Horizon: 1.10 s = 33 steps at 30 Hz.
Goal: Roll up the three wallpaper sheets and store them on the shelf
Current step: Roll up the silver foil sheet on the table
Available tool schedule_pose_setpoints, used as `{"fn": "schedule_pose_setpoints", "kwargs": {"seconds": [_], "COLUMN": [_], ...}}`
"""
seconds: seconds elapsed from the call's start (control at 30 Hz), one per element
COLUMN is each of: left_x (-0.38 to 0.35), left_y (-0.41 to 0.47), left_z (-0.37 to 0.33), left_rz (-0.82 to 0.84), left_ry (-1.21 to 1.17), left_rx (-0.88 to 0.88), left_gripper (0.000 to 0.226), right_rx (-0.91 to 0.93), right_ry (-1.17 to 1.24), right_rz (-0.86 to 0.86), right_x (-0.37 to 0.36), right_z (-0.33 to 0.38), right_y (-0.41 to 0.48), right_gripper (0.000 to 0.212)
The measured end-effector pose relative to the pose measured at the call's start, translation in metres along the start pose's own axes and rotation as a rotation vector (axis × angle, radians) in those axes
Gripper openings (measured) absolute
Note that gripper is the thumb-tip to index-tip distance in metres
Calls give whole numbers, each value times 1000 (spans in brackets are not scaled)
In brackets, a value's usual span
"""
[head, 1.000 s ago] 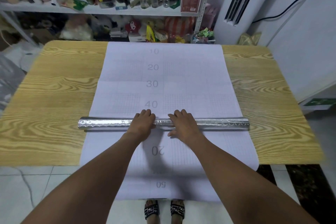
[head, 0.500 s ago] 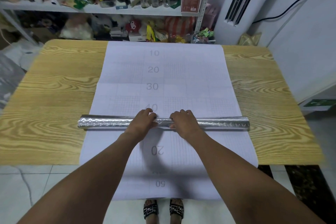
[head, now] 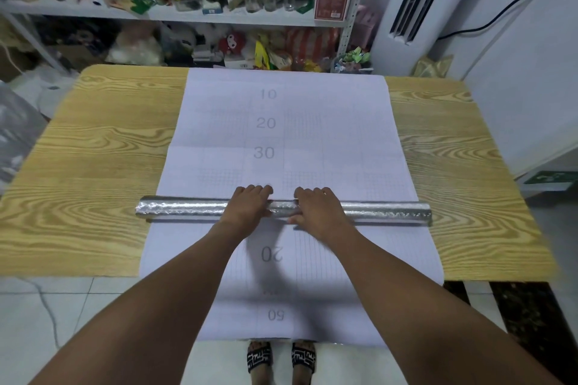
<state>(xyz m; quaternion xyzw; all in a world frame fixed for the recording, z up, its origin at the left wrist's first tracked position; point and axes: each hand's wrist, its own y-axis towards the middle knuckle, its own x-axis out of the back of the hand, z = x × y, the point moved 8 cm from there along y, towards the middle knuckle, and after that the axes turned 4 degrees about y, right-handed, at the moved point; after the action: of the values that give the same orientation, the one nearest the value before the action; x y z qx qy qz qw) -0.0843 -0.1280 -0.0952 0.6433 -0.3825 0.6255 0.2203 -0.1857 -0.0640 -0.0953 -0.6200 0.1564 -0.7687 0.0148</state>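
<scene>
The left hand (head: 247,208) and right hand (head: 319,209) grip the middle of the silver wallpaper roll (head: 187,209), fingers (head: 255,190) curled over its top. The roll lies crosswise on the gridded sheet (head: 328,134) spread over the table (head: 93,181).

View: one wide-angle camera worn on the person's head, at the near edge of the yellow wood-grain table (head: 93,166).
Facing: forward and steeply down, toward the cluttered white metal shelf (head: 237,18) beyond the far edge.
Nearness: close; forearms enter from the bottom corners, and the left hand (head: 247,206) and right hand (head: 319,209) grip the silver embossed wallpaper roll (head: 184,208) mid-frame.
Coverage: whole tabletop, down to the sandalled feet (head: 281,359).
</scene>
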Motion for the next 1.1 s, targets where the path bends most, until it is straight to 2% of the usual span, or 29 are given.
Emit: {"fn": "schedule_pose_setpoints", "kwargs": {"seconds": [0.13, 0.3, 0.43, 0.57, 0.73, 0.87, 1.1], "left_x": [-1, -3, -12, -11, -10, -7, -5], "left_y": [1, -1, -1, -4, -4, -3, -6], "left_z": [-6, -9, -8, -10, -12, -12, -15], "left_rz": [9, 30, 53, 77, 113, 81, 58], "left_ry": [-11, 10, -50, 16, 65, 32, 15], "left_rx": [-18, -26, -5, -5, 26, 37, 52], "left_gripper": [28, 16, 21, 46, 50, 44, 25], "right_rx": [-36, -30, -40, -87, -74, -149, -165], "right_ry": [-71, -65, -42, -29, -2, -11, -32], "right_rz": [-71, -62, -38, -19, -23, -18, 82], "right_x": [1, 3, 3, 3, -2, -6, -10], "right_z": [0, 1, 0, 0, 0, -4, -9], "right_y": [-8, -11, -15, -18, -20, -20, -14], "right_gripper": [46, 35, 31, 38, 24, 50, 75]}}
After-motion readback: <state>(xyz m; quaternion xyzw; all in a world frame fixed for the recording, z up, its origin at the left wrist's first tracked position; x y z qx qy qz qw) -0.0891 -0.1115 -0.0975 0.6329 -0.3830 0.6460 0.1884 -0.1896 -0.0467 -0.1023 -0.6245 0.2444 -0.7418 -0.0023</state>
